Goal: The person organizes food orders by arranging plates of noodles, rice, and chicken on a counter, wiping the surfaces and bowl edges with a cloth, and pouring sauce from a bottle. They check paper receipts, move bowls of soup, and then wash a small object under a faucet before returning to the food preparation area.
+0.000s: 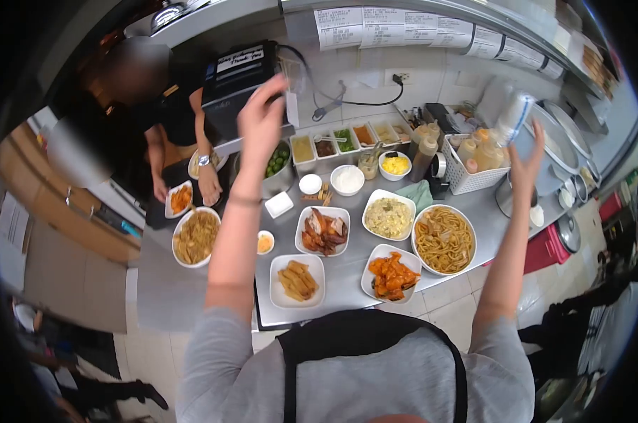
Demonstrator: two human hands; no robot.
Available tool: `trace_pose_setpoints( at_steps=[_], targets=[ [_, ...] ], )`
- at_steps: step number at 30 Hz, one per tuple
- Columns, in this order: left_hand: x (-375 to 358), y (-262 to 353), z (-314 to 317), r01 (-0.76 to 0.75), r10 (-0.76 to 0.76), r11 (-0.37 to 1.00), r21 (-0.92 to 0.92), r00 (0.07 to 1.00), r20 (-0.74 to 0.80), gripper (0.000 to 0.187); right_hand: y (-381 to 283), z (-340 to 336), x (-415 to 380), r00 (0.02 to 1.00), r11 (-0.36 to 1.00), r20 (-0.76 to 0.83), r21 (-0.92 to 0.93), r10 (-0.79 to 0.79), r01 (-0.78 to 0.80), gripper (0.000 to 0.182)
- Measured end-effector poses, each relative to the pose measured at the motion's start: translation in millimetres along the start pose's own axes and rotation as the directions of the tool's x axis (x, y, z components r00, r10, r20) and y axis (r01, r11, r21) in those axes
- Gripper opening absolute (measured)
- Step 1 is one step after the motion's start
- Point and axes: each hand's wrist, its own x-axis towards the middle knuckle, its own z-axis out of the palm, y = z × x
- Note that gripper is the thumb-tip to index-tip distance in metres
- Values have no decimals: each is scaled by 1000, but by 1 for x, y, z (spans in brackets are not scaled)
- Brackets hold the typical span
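My left hand is raised beside the black printer, slightly blurred, its fingers stretched and holding nothing visible. On the right, my right hand is lifted with thumb and fingers spread. A white container with blue markings, smeared by motion, shows just above and between those fingertips. Below that hand stands a white basket of squeeze bottles. Between my arms sit noodles, a pale yellow salad, red-sauced pieces, browned meat and golden rolls, all in white dishes.
At the left, a co-worker's hand reaches over dishes beside a bowl of noodles. Toppings fill a row of small bins by a metal pot of limes. Paper tickets hang from the shelf above.
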Motion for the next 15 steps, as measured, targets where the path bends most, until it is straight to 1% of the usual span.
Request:
trace_pose_setpoints(
  at_steps=[1, 2, 3, 4, 5, 6, 8, 9, 10, 12, 13, 14, 15],
  targets=[
    [19, -7, 21, 6, -7, 999, -48, 1000, -19, 26, -49, 25, 36, 994, 987, -30, 121, -104, 107, 58],
    [29, -9, 37, 9, -12, 995, -98, 999, -36, 27, -79, 47, 64, 964, 957, -84, 129, -251, 260, 59],
    [33, 2, 46, 5, -9, 997, -83, 999, -49, 27, -113, 60, 90, 909, 897, -121, 155, -398, 413, 59],
    [40, 19, 51, 139, -155, 955, -262, 987, -41, 27, -130, 84, 110, 886, 875, -175, 159, -430, 457, 50],
    [44, 30, 55, 259, -292, 864, -432, 956, -11, 27, -151, 95, 118, 908, 897, -69, 140, -413, 419, 64],
    [45, 35, 58, 251, -290, 873, -417, 957, -31, 27, -169, 102, 124, 920, 916, 38, 117, -390, 384, 78],
    [45, 42, 61, 330, -380, 781, -531, 925, 15, 25, -196, 115, 134, 910, 903, 46, 148, -413, 403, 76],
    [45, 48, 65, 317, -386, 755, -573, 923, 2, 22, -203, 119, 136, 901, 896, 63, 154, -429, 415, 74],
    [46, 53, 68, 313, -387, 764, -565, 922, -12, 22, -206, 121, 135, 900, 892, 60, 172, -432, 417, 74],
    [50, 62, 74, 283, -402, 692, -664, 915, -29, 21, -207, 125, 132, 923, 912, 7, 160, -384, 378, 72],
    [51, 65, 77, 248, -386, 691, -679, 921, -57, 16, -207, 126, 132, 922, 908, 6, 174, -388, 381, 72],
    [52, 65, 80, 246, -390, 699, -672, 918, -69, 16, -206, 127, 131, 921, 905, -25, 174, -389, 388, 72],
    [54, 65, 82, 191, -360, 693, -695, 927, -105, 14, -206, 127, 130, 920, 904, -55, 172, -387, 391, 72]
  ],
)
